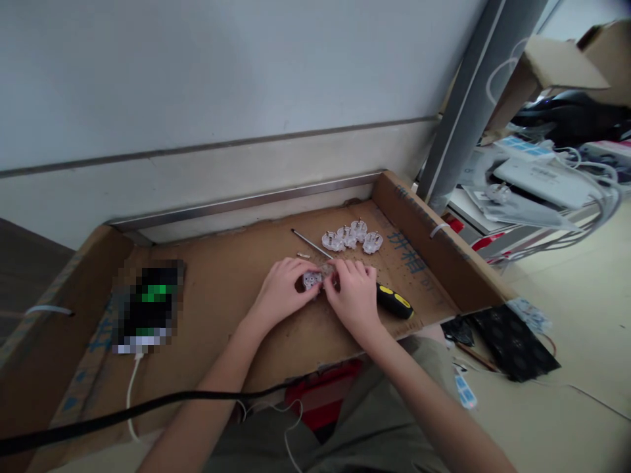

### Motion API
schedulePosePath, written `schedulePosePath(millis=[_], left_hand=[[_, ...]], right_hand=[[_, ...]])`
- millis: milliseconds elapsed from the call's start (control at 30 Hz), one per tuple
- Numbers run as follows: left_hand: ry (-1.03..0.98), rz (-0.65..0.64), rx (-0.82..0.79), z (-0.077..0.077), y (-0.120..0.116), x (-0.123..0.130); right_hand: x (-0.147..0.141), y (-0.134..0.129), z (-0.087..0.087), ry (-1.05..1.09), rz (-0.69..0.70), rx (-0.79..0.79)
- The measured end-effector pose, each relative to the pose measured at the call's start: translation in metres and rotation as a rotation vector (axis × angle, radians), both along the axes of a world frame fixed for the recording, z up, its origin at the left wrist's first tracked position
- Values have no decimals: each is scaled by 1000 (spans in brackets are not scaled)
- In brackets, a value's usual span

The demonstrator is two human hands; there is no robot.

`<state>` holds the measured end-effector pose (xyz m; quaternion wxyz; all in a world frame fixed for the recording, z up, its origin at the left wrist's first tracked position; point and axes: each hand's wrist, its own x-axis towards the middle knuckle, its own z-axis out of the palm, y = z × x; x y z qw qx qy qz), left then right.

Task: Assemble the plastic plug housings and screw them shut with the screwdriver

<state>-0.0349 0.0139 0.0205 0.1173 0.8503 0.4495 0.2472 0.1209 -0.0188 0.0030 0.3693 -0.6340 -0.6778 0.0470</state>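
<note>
My left hand point(284, 289) has its thumb and fingers closed round a clear plastic plug piece point(311, 280) above the cardboard tray. Beside it, my right hand point(352, 289) pinches a small clear part point(327, 270), its fingertips close to the left ones. Just behind the hands several clear plugs point(348, 236) sit together with their pins up. A thin metal rod point(310, 242) with a dark tip lies behind my fingers. To the right of my right hand is a black and yellow screwdriver handle point(395, 301).
The cardboard tray point(221, 263) has raised side walls. A pixelated phone point(150, 302) with a white cable lies at its left. A black cable crosses the front. A grey post point(458, 118) and a cluttered shelf point(542, 177) stand to the right.
</note>
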Motion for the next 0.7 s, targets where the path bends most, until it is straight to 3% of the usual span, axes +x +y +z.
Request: schedulePosePath(millis=[133,267,400,467,533,600,667,700], left_hand=[[22,13,-34,2,-2,1],[17,27,-36,4,-3,-1],[49,-5,-21,0,-6,5],[60,-30,-12,-2,-7,9],[52,-42,12,-3,-9,13],[33,-53,41,-3,-10,16],[21,-78,45,-5,-11,19],[20,-92,38,-6,-11,20]], right_hand=[[20,-29,5,-90,-56,-2],[58,-61,-5,-127,-103,-14],[92,-72,-9,-94,-38,-24],[99,-68,5,-5,14,6],[99,-59,30,171,46,109],[93,-46,60,341,23,322],[81,-31,86,643,42,588],[75,-24,98,726,72,609]])
